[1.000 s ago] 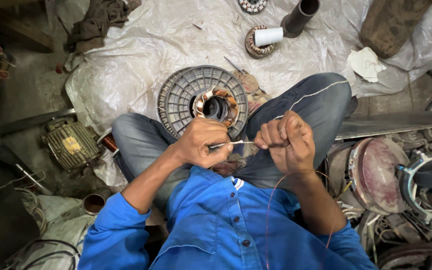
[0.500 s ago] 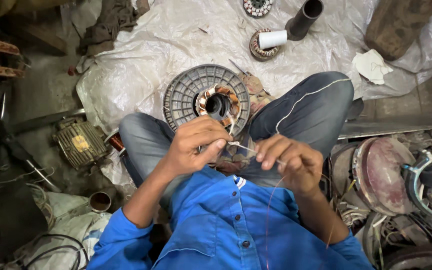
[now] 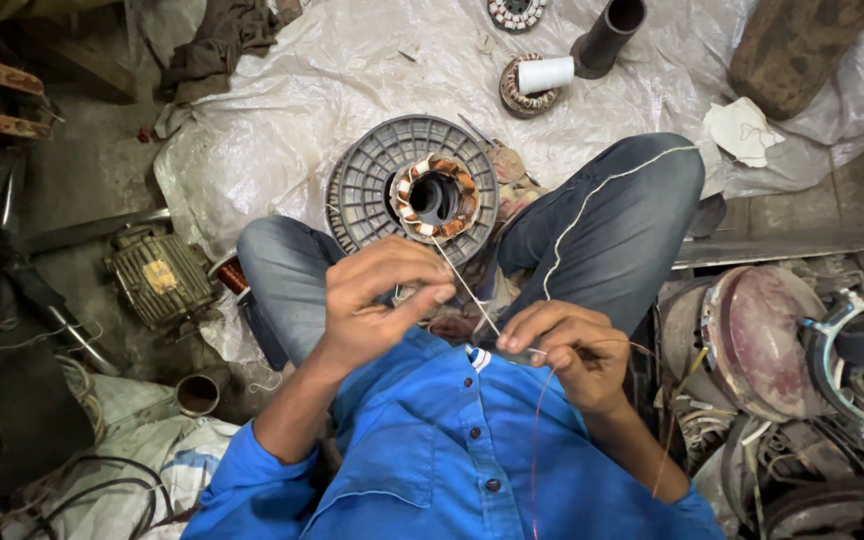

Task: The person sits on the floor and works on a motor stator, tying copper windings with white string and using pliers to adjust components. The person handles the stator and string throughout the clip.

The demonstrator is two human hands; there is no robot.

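- Head view: your left hand (image 3: 377,300) is pinched shut, seemingly on the thin white sleeve (image 3: 467,290); your right hand (image 3: 567,350) pinches its near end and the copper wire (image 3: 535,440).
- The sleeve slants from the stator (image 3: 435,195) between your knees; a hard tug could kink the wire or pull the sleeve out.

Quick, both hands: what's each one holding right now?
Left hand: fingers pinched on the thin wire.
Right hand: closed on the same wire's lower end.
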